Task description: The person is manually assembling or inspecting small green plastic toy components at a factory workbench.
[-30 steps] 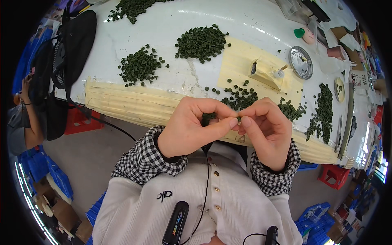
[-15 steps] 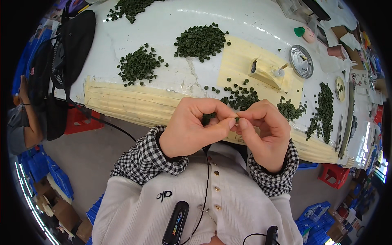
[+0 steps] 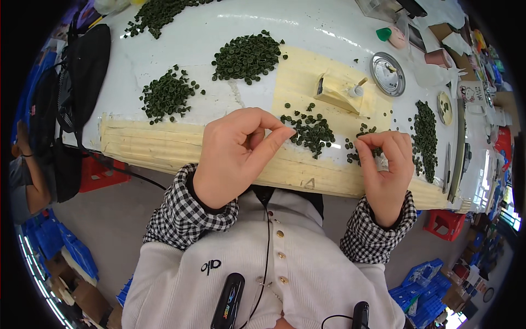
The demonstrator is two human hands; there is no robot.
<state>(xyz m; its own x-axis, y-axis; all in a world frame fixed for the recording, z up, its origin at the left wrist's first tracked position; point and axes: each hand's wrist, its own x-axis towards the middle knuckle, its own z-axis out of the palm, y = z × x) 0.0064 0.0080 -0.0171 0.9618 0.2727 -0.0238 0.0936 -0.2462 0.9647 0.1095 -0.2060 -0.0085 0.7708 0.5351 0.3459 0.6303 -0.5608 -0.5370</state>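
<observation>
Head view: some green pieces (image 3: 314, 135) lie between the left hand (image 3: 231, 151) and right hand (image 3: 388, 171), both pinched closed, contents unclear.

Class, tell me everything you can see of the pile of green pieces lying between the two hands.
The pile is a loose, uneven heap of many small, round, dark green pieces, some looking hollow and cup-like, perhaps plastic. It lies near the front of the white table, with stray pieces on the yellow sheet beyond it. The left hand overlaps its left edge in view; whether they touch cannot be told. The right hand is apart, to its right.
</observation>
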